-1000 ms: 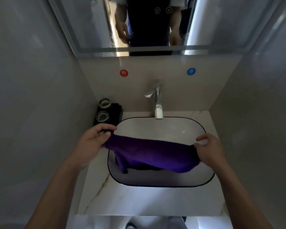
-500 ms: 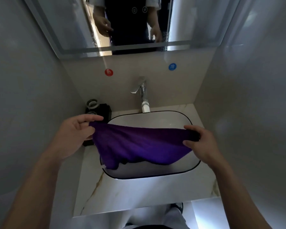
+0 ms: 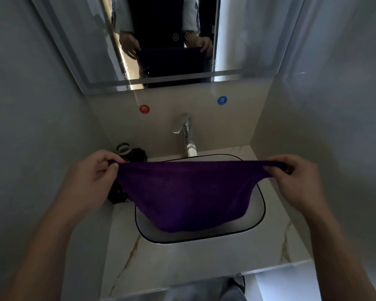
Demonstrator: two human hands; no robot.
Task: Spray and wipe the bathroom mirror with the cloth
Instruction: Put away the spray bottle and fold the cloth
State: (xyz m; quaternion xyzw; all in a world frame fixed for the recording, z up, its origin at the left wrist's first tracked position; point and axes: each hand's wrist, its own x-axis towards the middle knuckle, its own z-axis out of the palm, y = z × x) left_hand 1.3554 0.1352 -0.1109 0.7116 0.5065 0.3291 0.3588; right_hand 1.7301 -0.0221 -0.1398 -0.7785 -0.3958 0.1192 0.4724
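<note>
A purple cloth [image 3: 189, 196] hangs spread out above the sink, stretched between both hands. My left hand [image 3: 91, 177] pinches its left top corner and my right hand [image 3: 295, 181] pinches its right top corner. The bathroom mirror [image 3: 248, 35] is on the back wall above the sink, and it reflects the hands and the cloth. No spray bottle shows in the frame.
A white sink basin [image 3: 256, 220] with a dark rim is set in a marble counter [image 3: 182, 261]. A chrome tap [image 3: 187, 135] stands behind it. A black holder with round cups [image 3: 126, 148] sits at the back left. Side walls are close.
Both hands have lifted the cloth out of the basin and pulled it wider and taut, so it now hangs spread above the sink. The view has tilted up toward the mirror.
</note>
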